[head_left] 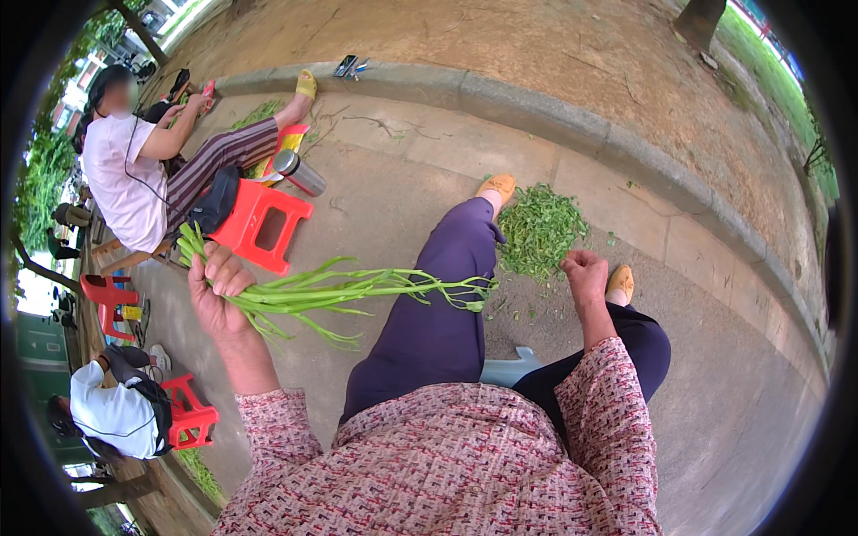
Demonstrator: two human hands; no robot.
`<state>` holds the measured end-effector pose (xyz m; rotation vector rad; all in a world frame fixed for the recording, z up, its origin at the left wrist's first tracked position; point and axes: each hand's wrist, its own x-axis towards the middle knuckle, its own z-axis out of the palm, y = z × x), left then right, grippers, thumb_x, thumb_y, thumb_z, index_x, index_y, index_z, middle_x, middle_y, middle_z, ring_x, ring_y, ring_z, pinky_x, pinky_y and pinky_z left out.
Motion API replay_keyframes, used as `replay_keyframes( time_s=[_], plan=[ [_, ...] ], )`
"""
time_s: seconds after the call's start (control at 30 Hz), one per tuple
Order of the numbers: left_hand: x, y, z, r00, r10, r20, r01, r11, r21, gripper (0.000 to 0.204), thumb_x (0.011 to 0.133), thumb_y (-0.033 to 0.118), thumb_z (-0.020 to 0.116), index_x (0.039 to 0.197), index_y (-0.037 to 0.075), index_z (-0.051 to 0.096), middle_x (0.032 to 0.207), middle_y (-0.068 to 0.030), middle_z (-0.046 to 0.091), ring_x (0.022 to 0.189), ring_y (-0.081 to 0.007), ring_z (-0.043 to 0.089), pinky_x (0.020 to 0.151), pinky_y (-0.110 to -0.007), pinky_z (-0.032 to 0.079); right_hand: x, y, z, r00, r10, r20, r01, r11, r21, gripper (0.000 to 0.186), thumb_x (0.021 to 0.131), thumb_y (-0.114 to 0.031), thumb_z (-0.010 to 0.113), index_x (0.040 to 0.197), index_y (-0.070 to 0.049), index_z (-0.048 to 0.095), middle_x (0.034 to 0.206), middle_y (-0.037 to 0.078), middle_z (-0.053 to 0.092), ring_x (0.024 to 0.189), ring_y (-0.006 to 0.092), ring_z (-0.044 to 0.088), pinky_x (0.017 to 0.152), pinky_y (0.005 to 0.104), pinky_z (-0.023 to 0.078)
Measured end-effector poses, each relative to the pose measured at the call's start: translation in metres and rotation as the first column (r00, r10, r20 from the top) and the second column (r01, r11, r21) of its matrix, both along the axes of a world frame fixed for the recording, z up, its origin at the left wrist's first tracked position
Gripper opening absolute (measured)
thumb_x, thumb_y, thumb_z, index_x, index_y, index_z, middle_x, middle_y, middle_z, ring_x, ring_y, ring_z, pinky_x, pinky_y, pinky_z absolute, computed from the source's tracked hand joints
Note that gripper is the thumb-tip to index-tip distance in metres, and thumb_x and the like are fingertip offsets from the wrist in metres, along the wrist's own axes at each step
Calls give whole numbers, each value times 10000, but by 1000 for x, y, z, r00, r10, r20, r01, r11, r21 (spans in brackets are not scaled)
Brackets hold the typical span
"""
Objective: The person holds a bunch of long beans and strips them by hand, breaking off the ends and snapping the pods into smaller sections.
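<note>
Clamped in the person's left hand (217, 286), at the left of the frame, is a bunch of long green stems (299, 292), its loose ends reaching to the middle over the purple trousers (420, 335). At right of centre the right hand (586, 271) has its fingers curled together, with no stem showing in it, seen just beside a heap of green leaves (542, 230) on the pavement (733, 402). Judging by that heap, plenty of leaf is already off; the held stems look mostly bare, with a few small leaves at their thin tips, so little seems left on this bunch.
</note>
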<state>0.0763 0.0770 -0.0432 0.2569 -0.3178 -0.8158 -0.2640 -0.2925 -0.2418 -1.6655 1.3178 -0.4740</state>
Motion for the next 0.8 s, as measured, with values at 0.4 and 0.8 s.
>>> replay_keyframes(
  time_s=[0.4, 0.8],
  plan=[
    [10, 2, -7, 994, -15, -109, 15, 1000, -1, 140, 899, 120, 520, 945, -5, 476, 699, -17, 439, 542, -104, 412, 527, -279, 348, -3, -10, 24, 993, 111, -39, -115, 985, -132, 275, 786, -204, 620, 1010, -49, 656, 838, 150, 667, 772, 249, 646, 729, 354, 490],
    [38, 28, -29, 899, 166, -405, -103, 979, 174, 118, 854, 114, 564, 829, 32, 482, 631, 15, 407, 527, -90, 398, 521, -256, 356, 15, 126, 44, 919, 357, 168, -322, 925, -201, 134, 748, -80, 673, 881, -83, 688, 800, 101, 611, 737, 294, 617, 660, 366, 488]
  ],
)
